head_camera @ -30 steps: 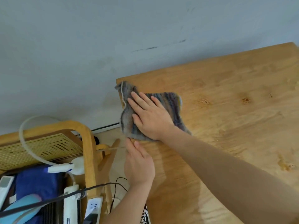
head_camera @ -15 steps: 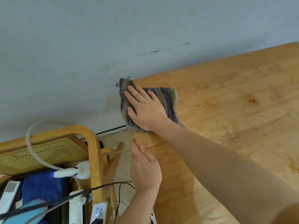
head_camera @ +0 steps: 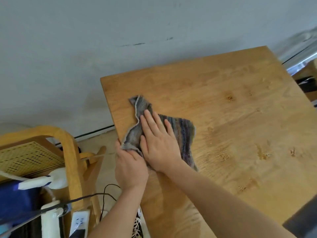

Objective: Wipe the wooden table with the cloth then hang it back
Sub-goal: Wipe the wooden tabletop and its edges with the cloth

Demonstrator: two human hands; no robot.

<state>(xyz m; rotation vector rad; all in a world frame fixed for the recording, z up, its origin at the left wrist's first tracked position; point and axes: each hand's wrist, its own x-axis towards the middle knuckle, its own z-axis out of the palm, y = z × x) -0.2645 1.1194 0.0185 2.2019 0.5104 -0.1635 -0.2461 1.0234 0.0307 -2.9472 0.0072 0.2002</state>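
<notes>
One striped cloth (head_camera: 181, 133) and one wooden tabletop (head_camera: 240, 117) show. There are two hands: one left hand (head_camera: 131, 167) and one right hand (head_camera: 159, 145). At the left are one wooden chair (head_camera: 68, 152) with one cane panel, one white power strip (head_camera: 79, 222), one laced shoe (head_camera: 137, 227), and at least two dark cables (head_camera: 89, 196).

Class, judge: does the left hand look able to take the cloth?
Probably yes: the left hand sits at the table edge beside a corner of the cloth; only the right hand presses on it.
</notes>
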